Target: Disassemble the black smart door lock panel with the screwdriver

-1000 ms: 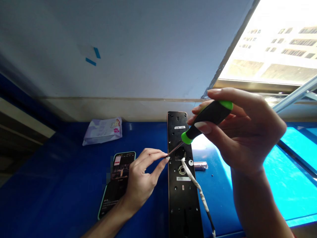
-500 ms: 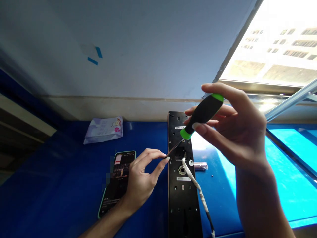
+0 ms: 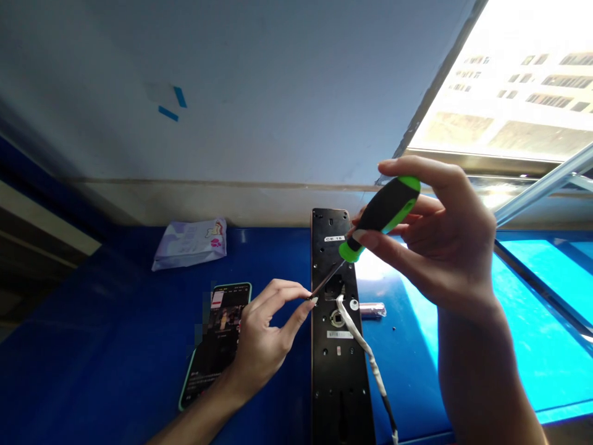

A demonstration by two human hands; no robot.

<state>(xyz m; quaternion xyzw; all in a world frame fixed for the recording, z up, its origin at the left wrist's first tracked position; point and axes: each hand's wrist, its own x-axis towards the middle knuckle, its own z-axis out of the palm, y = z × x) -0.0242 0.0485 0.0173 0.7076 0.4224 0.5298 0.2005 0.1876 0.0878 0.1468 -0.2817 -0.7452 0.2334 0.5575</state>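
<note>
My right hand is closed around a screwdriver with a black and green handle, index finger near the handle's end. The shaft slants down to the left. At its tip, my left hand pinches with thumb and fingertips; a tiny dark piece shows there, too small to name. Both fingertips and tip are at the left edge of a long black panel, which looks like a door lock's back side, with holes and a "CE" label. A white-wrapped cable runs from its middle opening toward the lower right.
A phone with a lit screen lies left of my left hand, partly under the forearm. Behind it sits a pale purple packet. A small pinkish packet and a tiny dark bit lie right of the panel on the blue table.
The screwdriver handle has turned slightly in my right hand, showing more of its green side. The whole view has shifted a little; my left hand's pinch stays at the tip.
</note>
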